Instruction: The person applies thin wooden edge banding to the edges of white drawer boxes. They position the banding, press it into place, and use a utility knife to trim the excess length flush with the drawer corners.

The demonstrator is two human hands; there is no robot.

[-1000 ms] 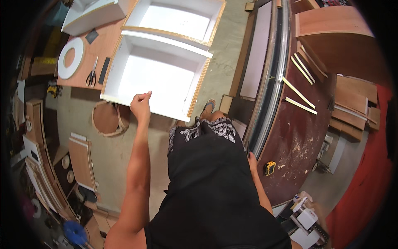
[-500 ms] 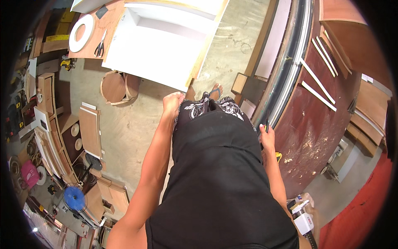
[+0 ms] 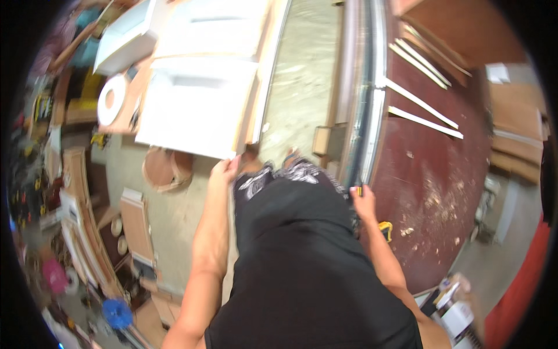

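Note:
My left hand (image 3: 225, 168) is closed at the near right corner of a white open-fronted cabinet box (image 3: 192, 110), its fingertips on the edge. The box has raw wood edges and lies on a wooden worktop. Low beside the dark red table, my right hand (image 3: 364, 203) is closed round a slim dark tool (image 3: 358, 191) with a yellow part. Its kind is not clear, as the fingers cover most of it and the view is blurred. A yellow and black tape measure (image 3: 385, 231) is close to my right wrist.
White strips (image 3: 424, 119) and wood shavings (image 3: 436, 203) lie on the dark red table (image 3: 418, 168) at right. A roll of white edging (image 3: 111, 100) sits on the worktop. A wooden stool (image 3: 167, 168) stands below it. Another person's arm (image 3: 75, 46) shows at far left.
The view has swung, moving the cabinet and worktop left and lower in the picture. A second white box and another person have come into sight. Both hands keep their hold.

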